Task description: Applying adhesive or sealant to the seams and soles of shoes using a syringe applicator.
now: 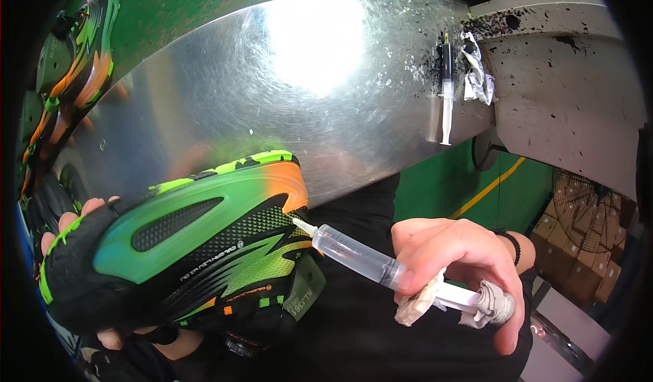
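Observation:
A black, green and orange sports shoe (pixel 197 239) is tilted on its side in front of me, its sole edge and patterned side facing up. My left hand (pixel 75 220) grips it from behind and below; only some fingertips show past the toe end and under it. My right hand (pixel 462 253) is closed around a plastic syringe (pixel 357 254) with clear contents. The syringe's tip points left and meets, or nearly meets, the shoe's edge where orange joins black. Whitish wrapping (pixel 494 304) covers parts of the right hand's fingers near the plunger.
Across the shiny metal tabletop (pixel 204 82), a second syringe (pixel 446 86) with black contents lies beside crumpled white paper (pixel 478 69). More shoes (pixel 88 48) stand at the far left. A black-stained pale panel (pixel 564 89) borders the right. Beyond are a fan (pixel 585 208) and cardboard boxes (pixel 578 273).

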Action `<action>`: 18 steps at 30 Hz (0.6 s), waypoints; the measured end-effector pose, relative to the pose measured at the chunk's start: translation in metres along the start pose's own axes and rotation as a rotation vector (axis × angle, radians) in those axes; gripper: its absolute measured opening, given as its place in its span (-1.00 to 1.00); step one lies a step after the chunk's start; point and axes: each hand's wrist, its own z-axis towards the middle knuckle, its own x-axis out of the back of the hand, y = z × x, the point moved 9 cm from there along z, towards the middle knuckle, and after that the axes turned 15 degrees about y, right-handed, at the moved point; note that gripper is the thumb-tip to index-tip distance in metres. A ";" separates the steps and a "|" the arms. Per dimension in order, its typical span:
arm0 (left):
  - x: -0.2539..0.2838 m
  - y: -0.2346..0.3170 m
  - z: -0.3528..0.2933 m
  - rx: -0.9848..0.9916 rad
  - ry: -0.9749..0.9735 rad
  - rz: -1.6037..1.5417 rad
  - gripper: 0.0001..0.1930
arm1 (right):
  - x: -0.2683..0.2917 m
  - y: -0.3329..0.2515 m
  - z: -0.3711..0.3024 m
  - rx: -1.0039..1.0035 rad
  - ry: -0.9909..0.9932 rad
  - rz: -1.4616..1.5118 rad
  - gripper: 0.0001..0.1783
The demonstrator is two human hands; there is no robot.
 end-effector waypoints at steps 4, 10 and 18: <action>0.019 0.000 0.010 0.050 0.078 0.029 0.15 | 0.004 0.011 0.000 -0.033 0.046 0.155 0.03; 0.043 -0.011 0.031 0.166 0.179 0.086 0.08 | 0.009 0.029 0.000 0.008 -0.034 0.506 0.22; 0.082 -0.033 0.046 0.316 0.285 0.180 -0.02 | 0.017 0.048 0.006 0.061 -0.054 0.713 0.25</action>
